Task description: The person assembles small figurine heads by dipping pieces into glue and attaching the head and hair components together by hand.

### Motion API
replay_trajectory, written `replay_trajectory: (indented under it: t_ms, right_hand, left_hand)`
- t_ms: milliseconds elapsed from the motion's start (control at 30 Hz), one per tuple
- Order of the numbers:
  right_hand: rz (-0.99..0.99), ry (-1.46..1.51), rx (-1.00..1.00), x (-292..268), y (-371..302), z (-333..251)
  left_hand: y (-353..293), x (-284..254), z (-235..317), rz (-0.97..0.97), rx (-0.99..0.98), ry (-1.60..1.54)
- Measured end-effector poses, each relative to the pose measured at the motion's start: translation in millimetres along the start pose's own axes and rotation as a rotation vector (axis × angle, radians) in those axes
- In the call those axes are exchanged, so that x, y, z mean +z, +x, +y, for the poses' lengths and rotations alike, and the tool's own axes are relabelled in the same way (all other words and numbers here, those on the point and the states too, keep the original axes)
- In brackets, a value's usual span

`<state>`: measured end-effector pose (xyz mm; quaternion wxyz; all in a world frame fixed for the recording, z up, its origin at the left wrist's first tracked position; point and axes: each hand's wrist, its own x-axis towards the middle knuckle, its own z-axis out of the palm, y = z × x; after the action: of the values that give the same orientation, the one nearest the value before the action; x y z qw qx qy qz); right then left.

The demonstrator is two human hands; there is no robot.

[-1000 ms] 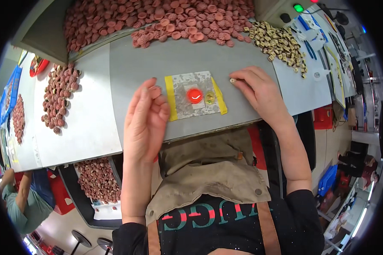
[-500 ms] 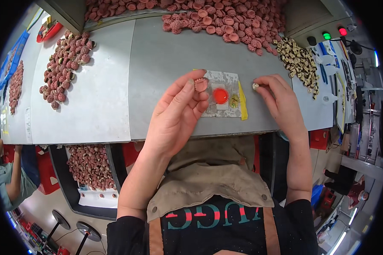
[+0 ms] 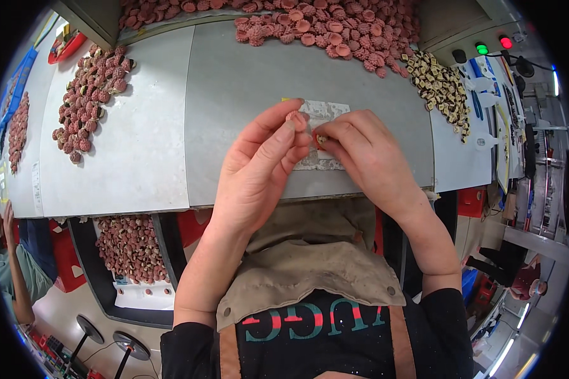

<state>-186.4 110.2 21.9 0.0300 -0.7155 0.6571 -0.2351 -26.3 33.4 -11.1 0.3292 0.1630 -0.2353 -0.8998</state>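
Between thumb and fingertips my left hand point(image 3: 253, 167) pinches a small pink cup point(image 3: 297, 119) with a bumpy, raspberry-like outside. Just to its right, my right hand point(image 3: 376, 155) is closed on a small pale piece point(image 3: 322, 138), mostly covered by the fingertips. That piece is at the round red dish point(image 3: 317, 147) of glossy red material, now largely hidden by the hand. Beneath both hands lies a stained whitish board point(image 3: 327, 110) on the grey tabletop.
A large heap of pink cups point(image 3: 335, 31) lies at the back. Small cream-and-dark pieces point(image 3: 441, 88) are piled at right, dark-and-pink assembled pieces point(image 3: 85, 104) at left. Below the table edge stands a black-framed bin point(image 3: 101, 284) of similar pieces. A co-worker's arm point(image 3: 18, 271) shows far left.
My right hand has moved left with its small piece, from beside the board to over the red dish. My left hand keeps its place, the pink cup turned slightly.
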Motion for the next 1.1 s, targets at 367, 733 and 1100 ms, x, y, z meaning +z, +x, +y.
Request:
replay_trajectory:
  t_ms: [367,733,1100]
  right_hand:
    - [0.0,0.048,0.044,1.1,6.6,2.1]
    - [0.226,1.058,0.395,-2.7,-0.3,-16.7]
    - [0.276,0.437,0.082,7.5,-0.6,-15.0]
  left_hand:
    - [5.0,-2.1,4.0,-0.025,0.011,0.054]
    - [0.7,4.3,-1.9,-0.033,-0.002,0.237]
    - [-1.8,9.9,-11.3,-0.003,0.236,0.453]
